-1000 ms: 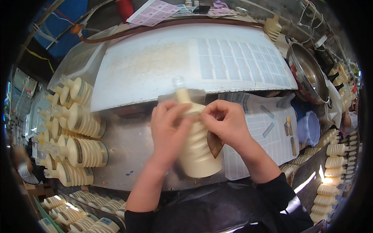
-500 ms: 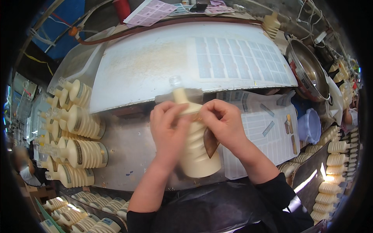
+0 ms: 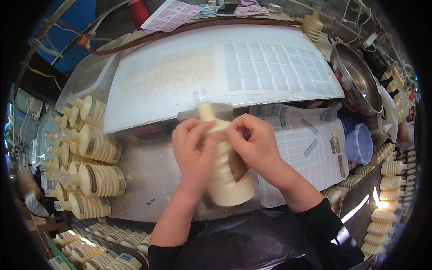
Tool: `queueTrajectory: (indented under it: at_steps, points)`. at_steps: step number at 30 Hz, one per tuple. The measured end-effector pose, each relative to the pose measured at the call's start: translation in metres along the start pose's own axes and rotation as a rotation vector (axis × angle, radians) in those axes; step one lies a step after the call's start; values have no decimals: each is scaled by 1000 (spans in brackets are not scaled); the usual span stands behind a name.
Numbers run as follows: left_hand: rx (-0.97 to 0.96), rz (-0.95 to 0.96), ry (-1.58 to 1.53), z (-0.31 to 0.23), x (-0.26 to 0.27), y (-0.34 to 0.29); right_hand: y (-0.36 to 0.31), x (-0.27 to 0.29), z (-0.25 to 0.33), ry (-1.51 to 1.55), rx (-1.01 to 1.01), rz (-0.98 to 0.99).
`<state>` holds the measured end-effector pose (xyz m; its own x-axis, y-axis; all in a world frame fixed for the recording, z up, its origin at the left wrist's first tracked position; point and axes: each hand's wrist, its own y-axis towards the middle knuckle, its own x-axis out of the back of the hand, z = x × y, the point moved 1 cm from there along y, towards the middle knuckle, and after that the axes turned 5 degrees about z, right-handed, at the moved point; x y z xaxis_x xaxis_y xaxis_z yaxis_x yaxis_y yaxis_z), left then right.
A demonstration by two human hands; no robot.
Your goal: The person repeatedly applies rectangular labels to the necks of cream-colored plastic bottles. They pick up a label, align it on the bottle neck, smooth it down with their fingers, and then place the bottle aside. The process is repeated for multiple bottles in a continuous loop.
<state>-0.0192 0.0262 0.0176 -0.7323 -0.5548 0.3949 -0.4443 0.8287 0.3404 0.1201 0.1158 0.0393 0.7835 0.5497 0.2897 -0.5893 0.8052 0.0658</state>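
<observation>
In front of me a cream ribbed bottle [image 3: 231, 191] with a clear threaded neck [image 3: 200, 95] leans away, neck pointing to the far side. My left hand [image 3: 193, 146] is curled against its left side near the shoulder, its thumb smeared by motion. Fingertips of my right hand [image 3: 254, 139] are pinched together at the bottle's right shoulder; what lies right at those tips is hidden. From under the right palm sticks a thin brown pointed flat piece [image 3: 237, 167], lying against the ribs.
Cream bottles [image 3: 99, 180] with dark labels stand at the left. A white board [image 3: 171, 72] bears a decal sheet [image 3: 274, 67]. To the right are a printed sheet [image 3: 288, 162] with loose strips, a lavender bucket [image 3: 359, 144] and a metal basin [image 3: 355, 81]. More bottles [image 3: 378, 228] fill both lower corners.
Both hands stay at the bottle's shoulder. My right hand has shifted slightly left and up, and the brown piece with it lies farther over the ribs.
</observation>
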Motion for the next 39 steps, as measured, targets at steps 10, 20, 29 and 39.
queueTrajectory:
  at_steps: [10, 20, 29, 39]
  points:
    - [7, -8, -68, 4, -1, -1, 2, 2, 15, -286, 20, 25]
    - [12, 25, 35, -3, 0, 7, 16, 10, -21, 296, -210, 197]
    - [2, 38, 183, -10, -3, 8, 17, 17, -24, 191, -144, 281]
    - [70, 16, -17, 3, -4, 5, 23, 15, 12, -150, -210, 244]
